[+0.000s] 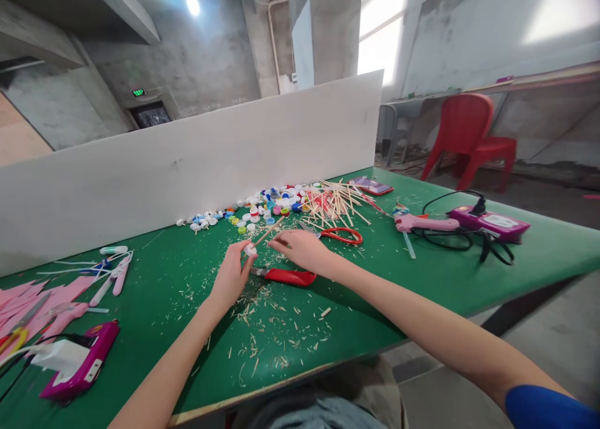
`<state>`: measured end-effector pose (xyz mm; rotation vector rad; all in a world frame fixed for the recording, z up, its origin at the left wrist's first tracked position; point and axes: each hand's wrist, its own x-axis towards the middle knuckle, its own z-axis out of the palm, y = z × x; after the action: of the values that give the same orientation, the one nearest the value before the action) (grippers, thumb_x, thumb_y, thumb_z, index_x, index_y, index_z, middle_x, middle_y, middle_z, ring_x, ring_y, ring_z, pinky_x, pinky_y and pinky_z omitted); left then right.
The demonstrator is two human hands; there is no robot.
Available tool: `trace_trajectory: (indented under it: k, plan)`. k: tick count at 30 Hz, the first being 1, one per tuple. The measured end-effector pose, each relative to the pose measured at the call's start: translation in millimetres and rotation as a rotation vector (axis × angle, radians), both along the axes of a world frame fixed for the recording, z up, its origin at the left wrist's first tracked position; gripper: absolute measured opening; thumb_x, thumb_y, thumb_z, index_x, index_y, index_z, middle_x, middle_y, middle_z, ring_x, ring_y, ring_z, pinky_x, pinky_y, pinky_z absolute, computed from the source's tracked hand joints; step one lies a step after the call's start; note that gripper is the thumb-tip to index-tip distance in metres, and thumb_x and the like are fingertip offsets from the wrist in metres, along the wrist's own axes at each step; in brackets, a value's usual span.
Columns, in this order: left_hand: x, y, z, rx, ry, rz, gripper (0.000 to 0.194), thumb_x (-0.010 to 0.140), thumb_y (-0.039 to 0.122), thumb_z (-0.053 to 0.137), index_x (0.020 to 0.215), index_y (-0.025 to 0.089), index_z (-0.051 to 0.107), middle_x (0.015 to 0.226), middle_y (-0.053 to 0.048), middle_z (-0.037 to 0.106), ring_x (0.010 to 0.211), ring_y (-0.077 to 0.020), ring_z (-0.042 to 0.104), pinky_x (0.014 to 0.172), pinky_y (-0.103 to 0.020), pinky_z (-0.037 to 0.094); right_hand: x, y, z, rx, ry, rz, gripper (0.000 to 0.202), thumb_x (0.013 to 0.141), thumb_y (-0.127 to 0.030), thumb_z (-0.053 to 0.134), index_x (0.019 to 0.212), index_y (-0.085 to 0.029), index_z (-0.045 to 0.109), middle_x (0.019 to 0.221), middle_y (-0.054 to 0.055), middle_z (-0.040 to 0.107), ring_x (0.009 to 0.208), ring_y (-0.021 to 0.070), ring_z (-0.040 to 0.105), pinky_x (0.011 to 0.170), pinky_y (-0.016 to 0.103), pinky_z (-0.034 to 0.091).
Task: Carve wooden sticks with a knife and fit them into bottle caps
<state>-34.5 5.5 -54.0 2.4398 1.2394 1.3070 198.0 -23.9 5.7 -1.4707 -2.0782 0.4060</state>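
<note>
Between the thumb and fingers of my left hand (233,271) is a white bottle cap (250,250), with a thin wooden stick (269,232) slanting up and right from it. My right hand (300,249) is just right of the stick, its fingers bent toward it; whether they touch anything is too small to tell. A red-handled knife (290,277) lies on the green table (347,329) below my hands. Red-handled scissors (344,234) rest beyond my right wrist. Colourful bottle caps (276,201) and a heap of wooden sticks (335,204) lie behind.
A white board (197,160) stands along the table's back. On the right are a pink glue gun (424,223), a purple power strip (497,224) and a phone (372,186). Another purple strip (84,360), pink sheets and scissors lie at left. Wood shavings cover the middle.
</note>
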Motion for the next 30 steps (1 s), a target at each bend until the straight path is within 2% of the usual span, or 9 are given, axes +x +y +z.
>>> trace_trajectory:
  k: [5, 8, 13, 18, 25, 30]
  plan:
    - [-11, 6, -3.7, -0.012, 0.011, 0.13, 0.038, 0.095, 0.04, 0.061, 0.124, 0.016, 0.061, 0.123, -0.009, 0.066, 0.11, -0.0206, 0.065, 0.096, -0.045, 0.058, 37, 1, 15.0, -0.036, -0.374, -0.378, 0.043, 0.096, -0.043, 0.061, 0.131, -0.019, 0.059, 0.135, 0.012, 0.057, 0.117, 0.0249, 0.058, 0.098, 0.049, 0.051]
    - [-13, 10, -7.6, -0.013, 0.015, 0.178, 0.039, 0.095, 0.04, 0.06, 0.126, 0.016, 0.06, 0.122, -0.009, 0.066, 0.108, -0.0201, 0.066, 0.094, -0.043, 0.058, 52, -1, 16.2, -0.168, -0.533, -0.473, 0.043, 0.095, -0.043, 0.062, 0.13, -0.018, 0.059, 0.133, 0.011, 0.058, 0.115, 0.0243, 0.06, 0.096, 0.049, 0.052]
    - [-11, 9, -8.9, 0.033, 0.061, 0.136, 0.037, 0.098, 0.044, 0.054, 0.121, 0.016, 0.06, 0.114, -0.009, 0.067, 0.105, -0.0204, 0.066, 0.093, -0.044, 0.057, 59, -1, 12.2, -0.344, -0.651, -0.457, 0.041, 0.096, -0.043, 0.061, 0.128, -0.018, 0.06, 0.128, 0.01, 0.061, 0.11, 0.0224, 0.062, 0.092, 0.046, 0.054]
    - [-10, 6, -6.7, 0.071, 0.09, 0.073, 0.044, 0.099, 0.055, 0.04, 0.118, 0.02, 0.057, 0.111, -0.011, 0.066, 0.103, -0.0247, 0.064, 0.091, -0.045, 0.057, 60, 2, 12.4, -0.388, -0.691, -0.447, 0.042, 0.096, -0.043, 0.061, 0.13, -0.018, 0.059, 0.131, 0.011, 0.059, 0.112, 0.0231, 0.061, 0.094, 0.047, 0.053]
    - [-11, 8, -9.2, 0.028, 0.07, 0.067, 0.045, 0.098, 0.054, 0.045, 0.125, 0.019, 0.052, 0.118, -0.013, 0.064, 0.108, -0.0257, 0.065, 0.095, -0.047, 0.056, 61, 4, 14.3, -0.376, -0.637, -0.42, 0.042, 0.096, -0.043, 0.062, 0.129, -0.018, 0.059, 0.131, 0.011, 0.059, 0.112, 0.023, 0.061, 0.093, 0.046, 0.053]
    - [-12, 8, -9.4, -0.042, 0.007, 0.078, 0.042, 0.096, 0.05, 0.051, 0.125, 0.02, 0.053, 0.12, -0.011, 0.062, 0.104, -0.0227, 0.064, 0.094, -0.045, 0.057, 62, 8, 16.5, -0.381, -0.518, -0.409, 0.04, 0.096, -0.044, 0.06, 0.127, -0.019, 0.061, 0.129, 0.011, 0.06, 0.109, 0.0218, 0.061, 0.093, 0.044, 0.054]
